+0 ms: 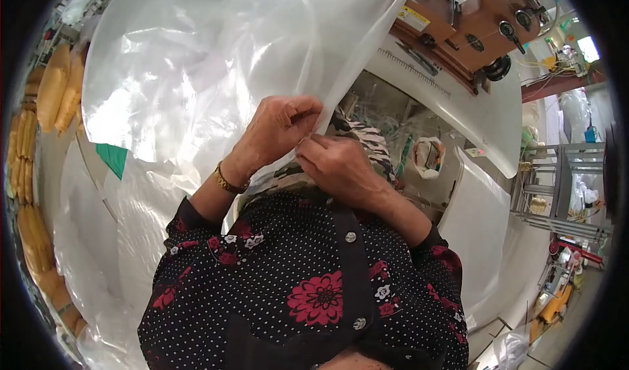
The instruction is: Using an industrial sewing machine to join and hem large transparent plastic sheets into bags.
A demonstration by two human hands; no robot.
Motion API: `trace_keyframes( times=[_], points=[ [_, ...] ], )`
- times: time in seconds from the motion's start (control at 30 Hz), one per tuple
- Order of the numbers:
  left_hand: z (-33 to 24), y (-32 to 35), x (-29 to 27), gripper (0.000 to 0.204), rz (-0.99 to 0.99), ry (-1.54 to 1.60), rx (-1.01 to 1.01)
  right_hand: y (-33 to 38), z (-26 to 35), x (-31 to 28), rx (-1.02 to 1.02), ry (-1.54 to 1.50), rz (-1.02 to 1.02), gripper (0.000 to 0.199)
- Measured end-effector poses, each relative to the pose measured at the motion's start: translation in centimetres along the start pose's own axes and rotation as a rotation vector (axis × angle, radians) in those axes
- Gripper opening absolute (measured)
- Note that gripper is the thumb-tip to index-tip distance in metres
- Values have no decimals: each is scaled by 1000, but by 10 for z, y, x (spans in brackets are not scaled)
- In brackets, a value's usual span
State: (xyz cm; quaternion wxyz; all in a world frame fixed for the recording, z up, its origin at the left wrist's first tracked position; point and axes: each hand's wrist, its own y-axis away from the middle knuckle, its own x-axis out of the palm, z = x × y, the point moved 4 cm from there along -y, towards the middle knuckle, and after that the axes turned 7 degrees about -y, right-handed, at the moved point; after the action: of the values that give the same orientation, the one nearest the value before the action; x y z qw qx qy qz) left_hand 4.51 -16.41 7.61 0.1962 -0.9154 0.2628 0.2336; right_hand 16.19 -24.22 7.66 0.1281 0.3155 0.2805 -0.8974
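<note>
1. With the left hand (275,131), pinches the edge of a clear plastic sheet (216,55), thumb and forefinger drawn together
2. With the right hand (341,164), pinches at the same edge, just below and to the right, close enough to nearly meet the left fingertips; cannot tell the exact contact behind the curled fingers
3. As for the sheet: spreads across the upper left, beyond both hands, and runs out of sight at the top
4. Along its right edge, slants from the fingers up and rightward, pointing toward a brown machine (478,23) over a white tabletop (485,118)
5. As for its long axis: cannot tell, given the folds and the cut-off top
6. Near its lower left corner, shows a green patch (113,159)
7. On the left wrist, wears a gold-coloured watch (226,181); below, a dark dotted shirt (262,272) with red flowers
8. Beside the right hand, has camouflage cloth (370,137); at far left, yellow bundles (56,88); at far right, a metal rack (560,180)
</note>
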Motion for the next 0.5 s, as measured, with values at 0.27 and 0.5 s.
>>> trace_keyframes(
  times=[0.27,0.5],
  points=[
    [5,3,-3,13,52,-47,-39,0,0,15,-104,207,120,9],
    [13,-1,5,14,137,183,-188,-2,2,21,-148,256,158,12]
  ],
)
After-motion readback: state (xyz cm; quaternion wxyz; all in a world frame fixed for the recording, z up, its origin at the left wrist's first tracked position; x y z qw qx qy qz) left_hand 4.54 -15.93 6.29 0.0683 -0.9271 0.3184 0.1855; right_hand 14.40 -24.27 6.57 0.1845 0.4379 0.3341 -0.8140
